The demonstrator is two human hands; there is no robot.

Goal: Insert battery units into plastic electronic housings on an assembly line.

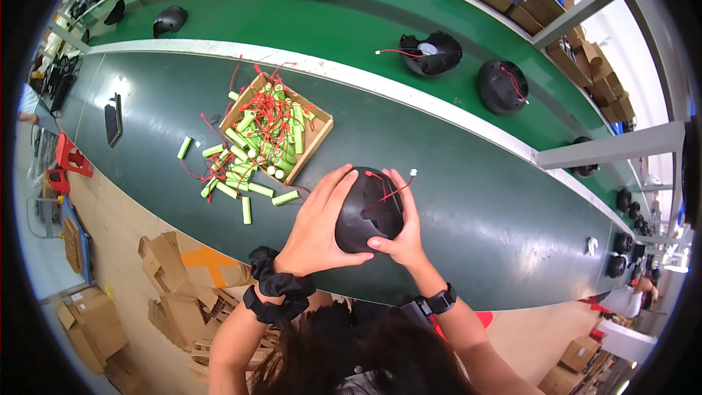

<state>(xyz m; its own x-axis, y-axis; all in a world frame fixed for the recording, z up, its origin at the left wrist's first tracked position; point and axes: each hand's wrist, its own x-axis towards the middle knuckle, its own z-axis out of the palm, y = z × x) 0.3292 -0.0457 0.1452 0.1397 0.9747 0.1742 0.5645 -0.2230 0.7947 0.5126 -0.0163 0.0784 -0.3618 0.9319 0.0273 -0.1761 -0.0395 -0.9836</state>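
Between my two hands is a round black plastic housing (363,213), held just above the near edge of the dark green workbench (468,227). A red wire pair with a small white connector (413,172) sticks out of its top. My left hand (316,225) wraps its left side, thumb along the bottom. My right hand (404,228) grips the right side, thumb on the near face. Left of my hands, a cardboard box (316,148) overflows with green cylindrical batteries (257,139) on red wires; several lie loose beside it.
Beyond a pale rail (307,66) runs a green conveyor belt (292,7) carrying several black housings (431,53). A dark phone-like object (112,121) lies at the bench's left. Red stools (72,155) and cardboard boxes (91,325) stand on the floor. Another person (627,298) is at far right.
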